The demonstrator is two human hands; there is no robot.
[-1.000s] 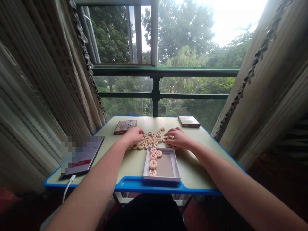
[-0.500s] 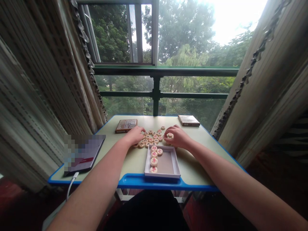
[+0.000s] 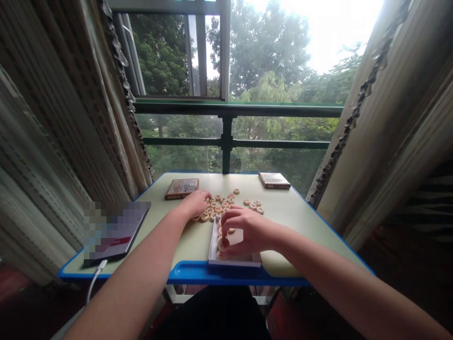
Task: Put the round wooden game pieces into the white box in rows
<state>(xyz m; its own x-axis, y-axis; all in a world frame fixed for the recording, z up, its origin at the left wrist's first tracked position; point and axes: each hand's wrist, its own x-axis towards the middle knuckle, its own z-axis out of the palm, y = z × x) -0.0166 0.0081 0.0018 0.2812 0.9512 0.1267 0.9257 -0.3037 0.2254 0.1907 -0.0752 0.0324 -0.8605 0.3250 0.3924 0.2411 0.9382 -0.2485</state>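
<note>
Round wooden Chinese chess pieces (image 3: 218, 209) with red or black characters lie in a loose cluster mid-table. My left hand (image 3: 195, 204) rests at the cluster's left side, fingers loosely bent and stretched over the nearest pieces, none visibly gripped. Over the shallow white box (image 3: 211, 250), my right hand (image 3: 244, 230) pinches a chess piece (image 3: 222, 243) between thumb and fingers. That piece is above the left column of pieces in the box, partly covering them. The right hand hides much of the box's inside.
A flat patterned box (image 3: 181, 187) stands behind my left hand, and another flat box (image 3: 274, 180) at the back right. A few pieces (image 3: 252, 206) lie apart on the right. A tablet (image 3: 123, 236) with a white cable (image 3: 95, 281) lies on the left. Blue trim edges the table.
My right hand has moved from the pieces right of the cluster toward me, over the white box, with a piece in its fingers. The left hand stays beside the cluster.
</note>
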